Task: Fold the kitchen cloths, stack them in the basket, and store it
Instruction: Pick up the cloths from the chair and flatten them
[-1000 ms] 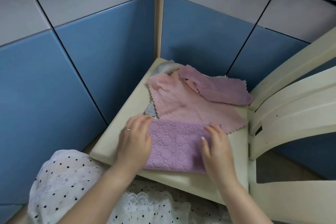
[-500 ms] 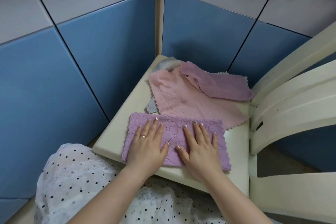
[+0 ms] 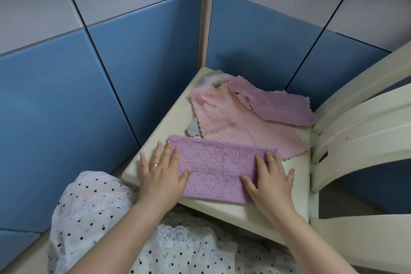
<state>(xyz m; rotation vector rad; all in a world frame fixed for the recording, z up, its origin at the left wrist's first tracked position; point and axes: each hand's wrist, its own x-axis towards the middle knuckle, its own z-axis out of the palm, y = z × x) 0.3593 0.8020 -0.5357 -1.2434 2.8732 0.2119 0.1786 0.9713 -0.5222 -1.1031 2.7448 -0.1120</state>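
- We see the folded purple cloth [image 3: 219, 170] at the chair seat's [image 3: 164, 127] near edge, long axis running left-right.
- Left hand [image 3: 161, 174] flat, fingers straight, pressing its left end.
- Right hand [image 3: 270, 181] flat on its right end, gripping nothing.
- Pink cloth [image 3: 231, 120] lies just behind it.

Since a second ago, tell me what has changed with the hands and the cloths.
The folded purple cloth went from being folded under curled fingers to lying flat. The left hand and right hand flattened on it, then slid apart from its middle to its two ends, smoothing it. The pink cloth, the other purple cloth and the grey cloth behind stayed put.
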